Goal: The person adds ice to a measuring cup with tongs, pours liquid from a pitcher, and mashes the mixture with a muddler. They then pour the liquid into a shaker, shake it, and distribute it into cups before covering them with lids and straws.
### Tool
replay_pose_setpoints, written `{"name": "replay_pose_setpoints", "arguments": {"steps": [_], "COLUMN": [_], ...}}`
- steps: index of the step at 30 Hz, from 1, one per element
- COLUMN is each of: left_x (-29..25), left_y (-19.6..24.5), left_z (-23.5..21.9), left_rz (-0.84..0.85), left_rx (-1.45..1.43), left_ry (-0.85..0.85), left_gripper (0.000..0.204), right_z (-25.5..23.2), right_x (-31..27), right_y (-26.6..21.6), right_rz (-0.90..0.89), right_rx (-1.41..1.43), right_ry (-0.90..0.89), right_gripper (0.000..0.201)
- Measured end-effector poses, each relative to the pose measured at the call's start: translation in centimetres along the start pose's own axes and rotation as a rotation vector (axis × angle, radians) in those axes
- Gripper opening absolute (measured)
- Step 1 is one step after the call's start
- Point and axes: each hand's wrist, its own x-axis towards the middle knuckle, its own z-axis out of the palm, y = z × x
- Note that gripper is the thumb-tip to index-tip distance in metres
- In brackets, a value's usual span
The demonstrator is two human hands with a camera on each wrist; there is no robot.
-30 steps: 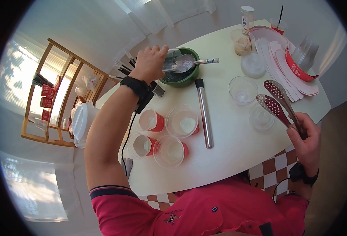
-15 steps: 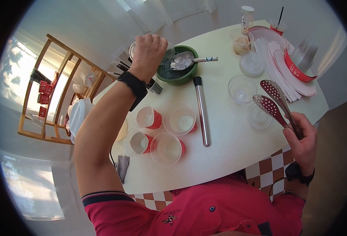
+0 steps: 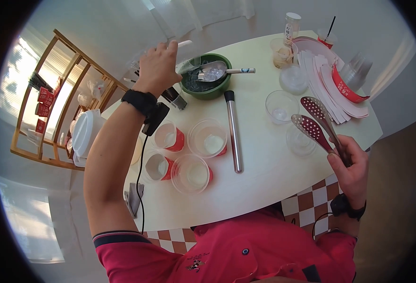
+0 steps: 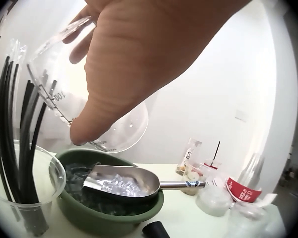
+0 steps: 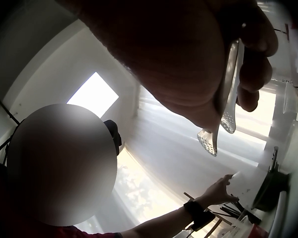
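Observation:
My left hand (image 3: 158,68) grips a clear measuring cup (image 4: 126,131) with printed graduation marks, raised and tilted behind the green bowl (image 3: 208,94). Its thumb and fingers wrap round the cup in the left wrist view. A metal scoop (image 3: 213,74) full of ice cubes lies across that bowl, its handle pointing right. Off the table's right edge, my right hand (image 3: 351,165) holds a pair of perforated tongs (image 3: 311,129), their two spoon-shaped ends apart and nothing between them. Several plastic cups with red labels (image 3: 208,137) stand grouped on the table, whitish at the bottom.
A steel muddler (image 3: 235,137) with a black end lies beside the cups. Black straws (image 4: 27,163) stand in a clear cup left of the bowl. Clear containers (image 3: 282,107), paper strips (image 3: 318,87) and stacked cups (image 3: 356,70) occupy the right side. A wooden shelf (image 3: 69,108) stands left.
My left hand has moved left and up with the measuring cup, away from over the green bowl. The right hand keeps its hold on the tongs. The view has shifted slightly.

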Motion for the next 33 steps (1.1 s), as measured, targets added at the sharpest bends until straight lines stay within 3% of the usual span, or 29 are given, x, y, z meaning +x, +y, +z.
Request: {"name": "replay_pose_setpoints", "arguments": {"steps": [6, 10, 17, 21, 24, 29, 33], "left_x": [-1.7, -3.1, -12.2, -18.6, -23.0, -28.3, -33.8], "left_y": [-0.2, -0.2, 1.1, 1.0, 1.9, 3.5, 2.9], "left_z": [-0.3, -1.6, -7.6, -7.0, -7.1, -6.8, -4.0], "left_rz": [-0.149, -0.275, -0.285, -0.265, -0.351, -0.682, -0.589], "left_rx": [-0.429, -0.902, -1.444, -1.485, -1.511, -1.570, -1.581], "left_ry": [0.171, 0.308, 0.585, 0.783, 0.795, 0.909, 0.858], "left_gripper": [0.096, 0.101, 0.101, 0.109, 0.121, 0.135, 0.115], "right_z": [0.3, 0.6, 0.6, 1.5, 2.4, 4.0, 6.7], "right_x": [0.1, 0.3, 1.7, 3.2, 4.7, 8.8, 14.3], "right_y": [-0.1, -0.4, -2.1, -4.0, -5.1, -7.3, -9.6], "right_rz": [0.004, 0.014, -0.089, -0.193, -0.251, -0.324, -0.430], "right_rx": [0.007, 0.034, -0.070, -0.226, -0.292, -0.461, -0.670], "right_ry": [-0.020, -0.025, -0.066, -0.062, -0.094, -0.146, -0.269], "right_gripper": [0.033, 0.033, 0.033, 0.033, 0.033, 0.032, 0.037]}}
